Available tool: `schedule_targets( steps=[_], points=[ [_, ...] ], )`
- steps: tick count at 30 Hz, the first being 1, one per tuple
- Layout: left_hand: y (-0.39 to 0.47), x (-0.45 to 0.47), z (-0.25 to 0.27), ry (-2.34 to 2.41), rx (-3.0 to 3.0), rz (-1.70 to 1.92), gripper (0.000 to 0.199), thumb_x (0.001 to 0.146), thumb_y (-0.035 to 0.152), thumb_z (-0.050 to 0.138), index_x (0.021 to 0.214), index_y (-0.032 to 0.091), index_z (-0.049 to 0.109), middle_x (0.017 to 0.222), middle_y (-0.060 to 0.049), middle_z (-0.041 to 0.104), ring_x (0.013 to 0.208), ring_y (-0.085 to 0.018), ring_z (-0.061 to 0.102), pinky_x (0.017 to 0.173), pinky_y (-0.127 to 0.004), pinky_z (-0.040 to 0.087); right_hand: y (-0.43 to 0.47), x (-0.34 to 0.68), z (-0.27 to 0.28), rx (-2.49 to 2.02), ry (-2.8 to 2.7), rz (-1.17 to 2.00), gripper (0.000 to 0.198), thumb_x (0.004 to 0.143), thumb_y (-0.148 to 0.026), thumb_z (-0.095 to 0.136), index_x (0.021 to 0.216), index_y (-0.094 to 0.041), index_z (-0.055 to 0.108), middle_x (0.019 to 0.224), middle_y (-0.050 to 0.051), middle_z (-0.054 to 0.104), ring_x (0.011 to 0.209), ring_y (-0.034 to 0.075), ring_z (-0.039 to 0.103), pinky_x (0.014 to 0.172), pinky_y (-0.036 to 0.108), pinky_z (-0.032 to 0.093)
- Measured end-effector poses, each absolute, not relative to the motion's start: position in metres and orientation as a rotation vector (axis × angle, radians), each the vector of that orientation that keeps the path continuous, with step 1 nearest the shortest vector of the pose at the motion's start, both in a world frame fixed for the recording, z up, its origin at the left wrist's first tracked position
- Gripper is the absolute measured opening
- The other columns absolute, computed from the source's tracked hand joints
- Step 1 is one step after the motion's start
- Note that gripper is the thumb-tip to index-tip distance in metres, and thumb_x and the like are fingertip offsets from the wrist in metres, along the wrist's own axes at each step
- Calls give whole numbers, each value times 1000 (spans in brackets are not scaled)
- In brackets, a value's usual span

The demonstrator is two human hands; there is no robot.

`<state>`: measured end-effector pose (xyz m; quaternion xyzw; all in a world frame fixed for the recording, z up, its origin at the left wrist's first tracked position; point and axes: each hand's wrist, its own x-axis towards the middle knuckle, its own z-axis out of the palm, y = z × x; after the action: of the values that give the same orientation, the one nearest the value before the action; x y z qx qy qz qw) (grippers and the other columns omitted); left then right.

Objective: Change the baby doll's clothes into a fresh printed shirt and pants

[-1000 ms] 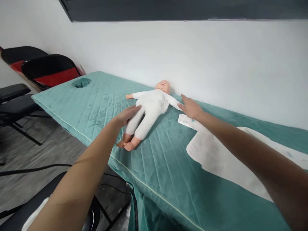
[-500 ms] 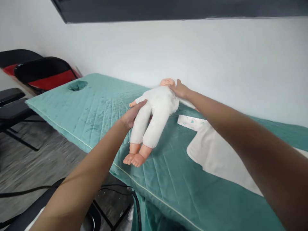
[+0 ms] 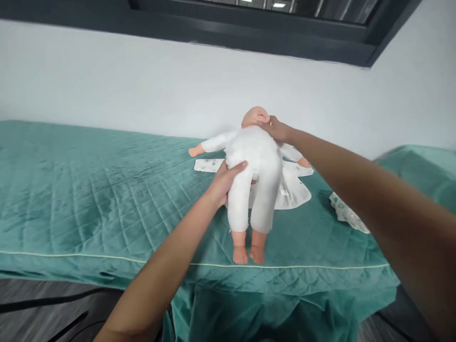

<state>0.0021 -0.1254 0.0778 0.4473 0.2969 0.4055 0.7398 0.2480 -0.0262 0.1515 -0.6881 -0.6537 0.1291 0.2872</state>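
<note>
Now the doll (image 3: 258,149), earlier beside the white garment (image 3: 299,194), is over it, between the left hand (image 3: 223,183) gripping its thigh and the right hand (image 3: 280,129) holding its neck.

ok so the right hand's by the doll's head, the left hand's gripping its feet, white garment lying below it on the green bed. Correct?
One fix: the left hand grips the doll at the hip and upper thigh, not the feet. The head view shows it. The rest stands.
</note>
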Motion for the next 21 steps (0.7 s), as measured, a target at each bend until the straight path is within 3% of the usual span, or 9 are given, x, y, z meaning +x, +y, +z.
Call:
schedule_targets(
  steps=[3, 9, 15, 18, 21],
  points=[
    [-127, 31, 65, 645, 994, 861, 69, 82, 48, 74, 140, 27, 44, 134, -17, 66, 87, -30, 76, 66, -43, 63, -37, 273, 137, -1957, -1678, 455, 83, 92, -66, 49, 147, -6, 34, 150, 26, 49, 134, 34, 54, 111, 48, 45],
    [-114, 58, 35, 714, 993, 863, 80, 79, 51, 74, 146, 27, 38, 134, -18, 66, 93, -33, 75, 74, -48, 63, -20, 290, 100, -2012, -1666, 539, 83, 89, -70, 50, 146, -12, 34, 150, 25, 50, 133, 36, 56, 109, 48, 46],
    [-107, 57, 13, 816, 977, 848, 71, 82, 58, 69, 142, 28, 45, 126, -15, 70, 95, -31, 74, 80, -47, 62, -1, 293, 66, -1992, -1815, 576, 84, 91, -70, 44, 150, -12, 29, 146, 25, 54, 127, 37, 59, 106, 48, 45],
    [-101, 50, 6, 848, 1048, 855, 62, 83, 62, 66, 132, 26, 55, 125, -14, 70, 101, -30, 72, 86, -44, 60, -6, 294, 68, -2059, -1850, 444, 86, 94, -71, 35, 154, -10, 23, 136, 26, 61, 119, 41, 62, 100, 53, 46],
    [-92, 42, 5, 1028, 1218, 864, 51, 89, 66, 53, 111, 21, 66, 115, -13, 73, 100, -28, 70, 88, -43, 57, -21, 283, 81, -2098, -1854, 95, 74, 99, -61, 32, 149, -8, 32, 118, 25, 68, 110, 43, 62, 96, 59, 45]
  ],
)
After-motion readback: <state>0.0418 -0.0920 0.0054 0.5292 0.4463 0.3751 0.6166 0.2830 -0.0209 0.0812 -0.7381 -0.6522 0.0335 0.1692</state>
